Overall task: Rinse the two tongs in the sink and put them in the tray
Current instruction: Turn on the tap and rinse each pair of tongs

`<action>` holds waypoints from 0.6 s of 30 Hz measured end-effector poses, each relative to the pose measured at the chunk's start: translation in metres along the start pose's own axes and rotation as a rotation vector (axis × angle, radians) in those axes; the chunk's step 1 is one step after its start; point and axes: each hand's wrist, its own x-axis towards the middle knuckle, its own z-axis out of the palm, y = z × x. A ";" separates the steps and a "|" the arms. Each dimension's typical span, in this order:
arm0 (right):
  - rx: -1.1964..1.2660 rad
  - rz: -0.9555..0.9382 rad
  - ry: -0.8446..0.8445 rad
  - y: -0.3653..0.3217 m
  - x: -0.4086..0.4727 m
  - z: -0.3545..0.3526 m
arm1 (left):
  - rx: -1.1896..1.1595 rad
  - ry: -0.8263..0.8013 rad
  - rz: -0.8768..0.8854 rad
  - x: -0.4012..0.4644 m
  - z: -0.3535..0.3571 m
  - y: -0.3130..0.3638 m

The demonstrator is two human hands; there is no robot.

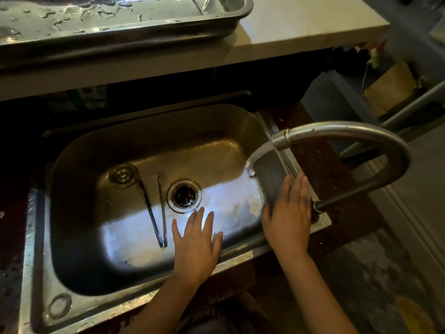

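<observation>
Here we held both hands flat with the fingers spread, gripping nothing; the left hand (196,247) hovered over the sink (149,289), the right hand (287,214) by the running faucet (342,132); one pair of tongs (156,210) lay beside the drain (184,195); the wet tray (134,27) sat on the counter (301,22) behind.

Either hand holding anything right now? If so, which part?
Nothing is held. Left hand and right hand are open and flat, over the steel sink; the thin metal tongs lie untouched on its floor.

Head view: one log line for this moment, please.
left hand open, empty | right hand open, empty | tongs in sink | faucet running
</observation>
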 end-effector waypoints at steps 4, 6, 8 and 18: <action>0.000 -0.025 -0.032 0.004 0.000 -0.001 | -0.022 -0.002 -0.007 0.001 0.002 -0.001; 0.032 -0.032 -0.003 0.003 -0.002 -0.003 | -0.026 -0.010 -0.007 0.001 0.003 -0.001; 0.060 -0.074 0.027 -0.005 -0.005 -0.003 | -0.050 -0.017 -0.005 0.002 0.004 -0.002; 0.217 -0.527 -0.161 -0.115 0.009 0.035 | -0.076 0.149 -0.159 0.022 -0.020 -0.078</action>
